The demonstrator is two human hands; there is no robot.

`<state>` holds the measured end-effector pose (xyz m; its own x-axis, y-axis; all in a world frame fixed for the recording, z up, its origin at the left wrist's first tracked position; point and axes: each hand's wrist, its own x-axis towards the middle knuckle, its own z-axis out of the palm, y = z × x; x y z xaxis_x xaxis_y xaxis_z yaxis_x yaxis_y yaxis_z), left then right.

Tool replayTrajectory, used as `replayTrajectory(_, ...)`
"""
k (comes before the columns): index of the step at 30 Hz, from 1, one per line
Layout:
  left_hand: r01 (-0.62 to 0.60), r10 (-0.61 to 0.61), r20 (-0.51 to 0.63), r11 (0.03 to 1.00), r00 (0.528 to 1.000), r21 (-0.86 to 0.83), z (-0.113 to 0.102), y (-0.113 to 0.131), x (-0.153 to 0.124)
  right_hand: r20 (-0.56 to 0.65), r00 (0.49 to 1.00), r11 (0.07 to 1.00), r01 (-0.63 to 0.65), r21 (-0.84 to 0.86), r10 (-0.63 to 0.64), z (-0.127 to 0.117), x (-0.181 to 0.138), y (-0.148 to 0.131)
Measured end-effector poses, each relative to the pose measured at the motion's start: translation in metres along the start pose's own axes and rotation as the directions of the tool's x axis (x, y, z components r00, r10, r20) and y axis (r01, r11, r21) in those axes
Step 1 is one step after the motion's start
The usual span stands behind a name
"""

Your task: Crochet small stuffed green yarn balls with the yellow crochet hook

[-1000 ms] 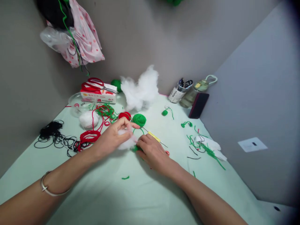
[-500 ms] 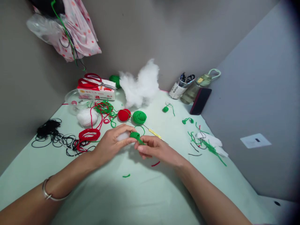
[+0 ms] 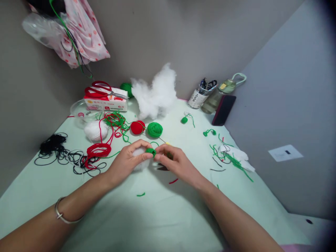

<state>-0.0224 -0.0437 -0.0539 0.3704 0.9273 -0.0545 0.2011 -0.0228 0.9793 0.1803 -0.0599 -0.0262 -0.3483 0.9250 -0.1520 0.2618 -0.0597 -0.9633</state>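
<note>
A small green crocheted piece (image 3: 150, 151) is pinched between the thumb and fingers of my left hand (image 3: 129, 158). My right hand (image 3: 173, 161) closes its fingertips on the same piece at its right edge. White fluffy stuffing (image 3: 139, 153) shows within and below the curve of my left hand. Just behind my right hand lies a crochet hook (image 3: 163, 140), its yellow handle mostly covered. Dark blades, apparently of scissors (image 3: 162, 167), peek out beneath my right fingers.
Beyond my hands are a green yarn ball (image 3: 154, 130), a red yarn ball (image 3: 138, 127) and a heap of stuffing (image 3: 156, 94). Tangled black yarn (image 3: 54, 143) lies left. Red-handled scissors (image 3: 98, 90) rest on a box (image 3: 105, 104). Right: yarn scraps (image 3: 233, 162), phone (image 3: 224, 110), bottle (image 3: 211, 101).
My right hand has turned and moved up slightly, its fingertips now closer to my left thumb. It covers more of the hook's handle. The green end sticking out rightward no longer shows.
</note>
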Motion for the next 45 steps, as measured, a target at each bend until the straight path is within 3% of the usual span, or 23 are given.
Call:
replayTrajectory(3,0.001,-0.001,-0.007,1.0,1.0,-0.025,0.001,-0.002,0.002,0.129,0.992,1.0,0.001,-0.028,0.003,0.004,0.003,0.005)
replayTrajectory(6,0.021,-0.025,-0.044,0.997,0.999,-0.069,0.001,-0.004,0.003,0.035,0.999,0.997,-0.032,0.069,0.03,0.008,0.006,0.008)
replayTrajectory(8,0.081,-0.102,-0.103,0.979,0.989,-0.189,0.001,-0.002,0.002,-0.035,0.998,0.994,-0.056,0.091,0.06,0.009,0.008,0.008)
replayTrajectory(11,0.151,-0.226,-0.113,0.874,0.968,-0.461,-0.001,0.01,-0.001,-0.115,0.99,0.996,-0.081,0.028,0.084,0.01,0.009,0.01)
replayTrajectory(14,0.167,-0.227,-0.038,0.81,0.973,-0.562,0.002,0.021,-0.006,-0.147,0.988,0.994,-0.069,-0.081,0.056,0.015,0.008,0.013)
replayTrajectory(17,0.134,-0.189,-0.061,0.854,0.98,-0.503,0.012,0.02,-0.009,-0.109,0.994,0.984,-0.006,-0.177,-0.013,0.023,0.006,0.016)
replayTrajectory(20,-0.025,-0.017,-0.174,0.971,0.985,-0.238,0.024,0.006,-0.009,-0.068,0.998,0.99,0.0,-0.141,-0.01,0.027,0.006,0.014)
replayTrajectory(22,-0.123,0.115,-0.156,0.991,0.981,-0.044,0.027,-0.004,-0.007,-0.064,0.997,0.997,-0.04,-0.061,0.036,0.026,0.008,0.013)
replayTrajectory(25,-0.165,0.171,-0.081,0.983,0.982,0.075,0.021,-0.011,-0.002,-0.073,0.993,0.996,-0.09,0.006,0.09,0.023,0.01,0.014)
replayTrajectory(28,-0.069,0.059,-0.116,0.994,0.991,-0.087,0.007,-0.004,0.003,-0.085,0.991,0.995,-0.103,0.015,0.104,0.02,0.011,0.017)
replayTrajectory(30,0.021,-0.077,-0.163,0.946,0.984,-0.322,-0.001,0.005,0.005,-0.109,0.989,0.994,-0.099,0.038,0.103,0.018,0.012,0.018)
replayTrajectory(32,0.072,-0.144,-0.146,0.907,0.979,-0.415,-0.005,0.013,0.005,-0.149,0.984,0.995,-0.087,0.056,0.095,0.018,0.013,0.02)
replayTrajectory(37,0.214,-0.204,0.07,0.889,0.977,-0.405,0.005,0.009,0.0,-0.261,0.965,1.0,0.007,-0.029,-0.014,0.018,0.012,0.023)
replayTrajectory(39,0.222,-0.198,0.104,0.905,0.975,-0.362,0.01,0.005,-0.001,-0.27,0.961,0.996,0.037,-0.082,-0.058,0.019,0.01,0.024)
replayTrajectory(41,0.203,-0.189,0.075,0.929,0.979,-0.309,0.012,0.002,-0.001,-0.259,0.96,0.983,0.066,-0.173,-0.11,0.02,0.007,0.024)
replayTrajectory(45,0.133,-0.162,-0.1,0.959,0.982,-0.249,0.011,0.003,0.002,-0.195,0.956,0.907,0.125,-0.402,-0.218,0.023,0.005,0.024)
